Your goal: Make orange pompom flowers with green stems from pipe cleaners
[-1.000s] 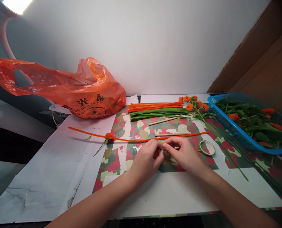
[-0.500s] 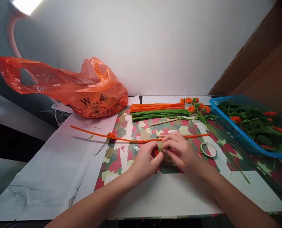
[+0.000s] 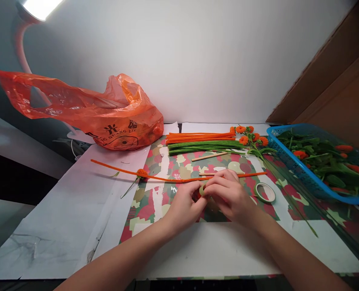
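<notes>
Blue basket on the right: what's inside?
Green leaves and several orange flowers show, heaped loosely in the blue basket. The heap covers most of the bottom, so anything under it can't be seen.

A lamp (image 3: pixel 43 9) is glowing at the far left, its pinkish neck (image 3: pixel 20 48) curving downward. A pale wall (image 3: pixel 197 60) (dimmer toward the left) is rising behind the table (image 3: pixel 61 214), and brown cardboard (image 3: pixel 327 72) is slanting along the far right.

Orange stems (image 3: pixel 200 138) fuzzy, matt; carrier bag (image 3: pixel 121 119) glossy thin plastic; basket (image 3: pixel 299 166) smooth plastic.
</notes>
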Available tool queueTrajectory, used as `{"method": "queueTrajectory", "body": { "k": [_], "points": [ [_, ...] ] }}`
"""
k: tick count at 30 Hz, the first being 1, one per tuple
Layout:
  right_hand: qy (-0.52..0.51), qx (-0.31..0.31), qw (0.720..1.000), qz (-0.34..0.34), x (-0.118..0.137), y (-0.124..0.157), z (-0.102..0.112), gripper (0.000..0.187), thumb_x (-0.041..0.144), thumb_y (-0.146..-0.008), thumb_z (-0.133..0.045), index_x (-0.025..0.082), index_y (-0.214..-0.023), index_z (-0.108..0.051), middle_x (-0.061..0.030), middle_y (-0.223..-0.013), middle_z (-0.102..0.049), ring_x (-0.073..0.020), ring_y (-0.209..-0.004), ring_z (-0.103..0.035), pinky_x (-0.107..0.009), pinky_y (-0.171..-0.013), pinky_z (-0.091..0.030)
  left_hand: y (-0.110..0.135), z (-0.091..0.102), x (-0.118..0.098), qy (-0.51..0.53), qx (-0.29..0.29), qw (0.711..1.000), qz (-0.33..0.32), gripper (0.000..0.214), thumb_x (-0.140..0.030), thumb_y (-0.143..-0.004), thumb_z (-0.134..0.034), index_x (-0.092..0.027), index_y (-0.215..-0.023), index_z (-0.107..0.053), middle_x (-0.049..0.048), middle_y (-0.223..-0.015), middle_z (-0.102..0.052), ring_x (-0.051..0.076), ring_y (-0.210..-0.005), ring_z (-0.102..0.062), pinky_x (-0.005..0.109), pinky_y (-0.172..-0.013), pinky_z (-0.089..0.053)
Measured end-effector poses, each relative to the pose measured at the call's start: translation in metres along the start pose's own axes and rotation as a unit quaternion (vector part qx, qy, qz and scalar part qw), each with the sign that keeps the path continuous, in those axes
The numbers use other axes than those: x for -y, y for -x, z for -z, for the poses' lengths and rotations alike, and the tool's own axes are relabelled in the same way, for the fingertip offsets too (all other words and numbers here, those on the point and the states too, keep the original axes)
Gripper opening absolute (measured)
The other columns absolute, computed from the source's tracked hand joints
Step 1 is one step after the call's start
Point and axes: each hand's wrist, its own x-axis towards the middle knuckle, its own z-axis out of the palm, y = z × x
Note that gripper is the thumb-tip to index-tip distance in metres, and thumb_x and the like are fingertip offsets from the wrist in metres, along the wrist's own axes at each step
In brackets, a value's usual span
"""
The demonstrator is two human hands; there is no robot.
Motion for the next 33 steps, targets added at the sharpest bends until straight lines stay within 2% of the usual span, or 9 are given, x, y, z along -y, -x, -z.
{"method": "queueTrajectory", "body": {
  "k": [5, 13, 15, 17, 19, 22, 25, 30, 33],
  "points": [
    [0.001, -0.002, 1.000, -0.009, 0.003, 0.002, 0.006, 0.019, 0.009, -0.083, -0.047, 0.023, -0.080, -0.060, -0.0034, -0.089, -0.062, -0.0211, -0.094, -0.046, -0.040, -0.087, -0.036, -0.001, 0.001, -0.003, 0.066, -0.004, 0.998, 0.019, 0.007, -0.021, -0.080, -0.052, -0.016, -0.074, -0.053, -0.0025, -0.066, -0.051, 0.010, -0.060, -0.046, 0.021, -0.054, -0.037],
    [-0.076, -0.046, 0.994, -0.063, 0.006, 0.009, 0.019, 0.018, 0.012, -0.074, -0.049, 0.022, -0.064, -0.058, -0.0060, -0.097, -0.050, -0.0249, -0.099, -0.046, -0.042, -0.085, -0.041, -0.002, 0.011, -0.001, -0.025, -0.082, 0.996, 0.027, 0.011, -0.026, -0.081, -0.053, -0.017, -0.075, -0.056, 0.0007, -0.066, -0.061, 0.012, -0.057, -0.054, 0.022, -0.051, -0.042],
    [-0.128, -0.125, 0.973, -0.144, 0.007, 0.009, 0.014, 0.009, 0.017, -0.075, -0.050, 0.022, -0.069, -0.055, -0.0055, -0.090, -0.052, -0.0232, -0.090, -0.050, -0.039, -0.079, -0.044, -0.001, 0.012, -0.002, -0.071, -0.097, 0.993, -0.021, 0.010, -0.023, -0.081, -0.052, -0.018, -0.075, -0.057, 0.0010, -0.067, -0.061, 0.012, -0.058, -0.054, 0.023, -0.053, -0.043],
    [-0.188, -0.187, 0.927, -0.264, 0.009, 0.008, 0.006, 0.006, 0.027, -0.078, -0.055, 0.023, -0.083, -0.055, -0.0049, -0.086, -0.055, -0.0217, -0.084, -0.053, -0.036, -0.073, -0.047, 0.001, 0.011, -0.002, -0.122, -0.114, 0.982, -0.083, 0.008, -0.019, -0.082, -0.050, -0.018, -0.076, -0.056, 0.0015, -0.070, -0.061, 0.012, -0.061, -0.054, 0.024, -0.056, -0.044],
    [-0.247, -0.127, 0.890, -0.361, 0.012, 0.006, -0.004, 0.021, 0.036, -0.076, -0.063, 0.023, -0.091, -0.059, -0.0059, -0.089, -0.061, -0.0217, -0.081, -0.057, -0.031, -0.064, -0.049, 0.003, 0.009, -0.001, -0.164, -0.129, 0.968, -0.140, 0.008, -0.017, -0.082, -0.049, -0.018, -0.077, -0.055, 0.0024, -0.073, -0.062, 0.013, -0.064, -0.055, 0.025, -0.060, -0.045],
    [-0.285, -0.052, 0.862, -0.417, 0.014, 0.005, -0.014, 0.027, 0.045, -0.075, -0.065, 0.020, -0.087, -0.065, -0.0052, -0.074, -0.065, -0.0183, -0.061, -0.058, -0.028, -0.051, -0.046, 0.005, 0.007, 0.000, -0.195, -0.136, 0.954, -0.182, 0.006, -0.015, -0.083, -0.049, -0.018, -0.079, -0.053, 0.0039, -0.077, -0.062, 0.014, -0.069, -0.056, 0.027, -0.063, -0.046],
    [-0.287, -0.047, 0.863, -0.414, 0.014, 0.006, -0.016, 0.027, 0.046, -0.075, -0.065, 0.020, -0.082, -0.068, -0.0039, -0.065, -0.065, -0.0163, -0.053, -0.056, -0.026, -0.046, -0.044, 0.006, 0.008, -0.002, -0.174, -0.117, 0.966, -0.154, 0.006, -0.016, -0.082, -0.050, -0.018, -0.078, -0.054, 0.0028, -0.074, -0.061, 0.014, -0.066, -0.055, 0.025, -0.060, -0.045],
    [-0.221, -0.055, 0.928, -0.294, 0.010, 0.005, -0.008, 0.010, 0.030, -0.079, -0.065, 0.022, -0.078, -0.070, -0.0043, -0.079, -0.069, -0.0195, -0.075, -0.062, -0.030, -0.065, -0.049, 0.006, 0.016, -0.011, -0.073, -0.041, 0.996, -0.020, 0.008, -0.022, -0.082, -0.052, -0.018, -0.076, -0.056, 0.0011, -0.068, -0.060, 0.012, -0.058, -0.052, 0.021, -0.047, -0.038],
    [-0.206, -0.050, 0.946, -0.246, 0.008, 0.004, -0.003, 0.006, 0.021, -0.079, -0.064, 0.023, -0.079, -0.070, -0.0031, -0.080, -0.069, -0.0183, -0.079, -0.062, -0.030, -0.072, -0.049, 0.006, 0.019, -0.013, -0.011, 0.005, 1.000, 0.026, 0.009, -0.023, -0.082, -0.053, -0.017, -0.076, -0.057, 0.0005, -0.068, -0.059, 0.011, -0.059, -0.051, 0.020, -0.048, -0.038]
  ]
}}
